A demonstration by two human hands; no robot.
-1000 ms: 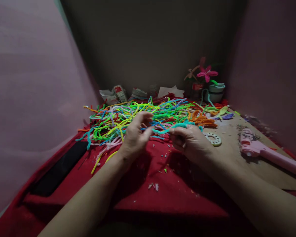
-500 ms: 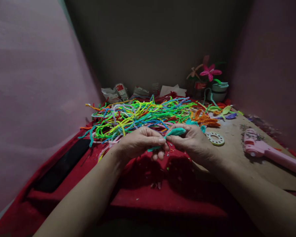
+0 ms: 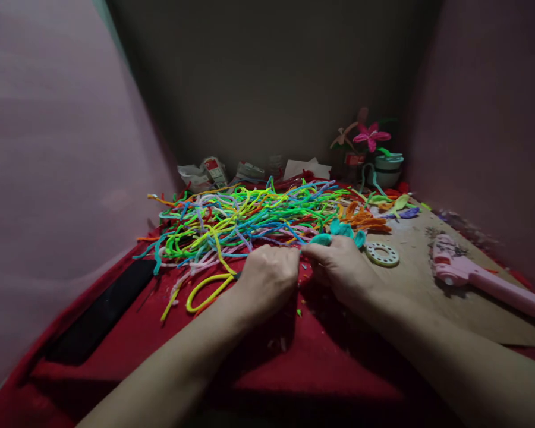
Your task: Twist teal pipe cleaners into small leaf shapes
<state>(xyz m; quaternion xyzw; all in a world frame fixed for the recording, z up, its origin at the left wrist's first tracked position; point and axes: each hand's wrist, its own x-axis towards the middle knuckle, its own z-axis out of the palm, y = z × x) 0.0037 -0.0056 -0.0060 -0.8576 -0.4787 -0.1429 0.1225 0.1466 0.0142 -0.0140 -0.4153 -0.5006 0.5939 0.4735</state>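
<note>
My left hand [image 3: 271, 273] is clenched, knuckles up, and I can't tell what lies inside it. My right hand [image 3: 345, 270], just beside it, pinches a teal petal [image 3: 321, 239] between thumb and fingers, above the red-covered worktop [image 3: 325, 377]. More teal petals [image 3: 341, 228] lie just beyond my right knuckles, with a pale ring with holes [image 3: 383, 263] near them. Past both hands spreads a tangle of coloured fuzzy stems [image 3: 249, 217]; a yellow loop [image 3: 209, 292] sits by my left wrist.

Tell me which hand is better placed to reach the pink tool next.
Probably the right hand: it is nearer the pink tool than the left hand is, though it seems to pinch a turquoise petal.
</note>
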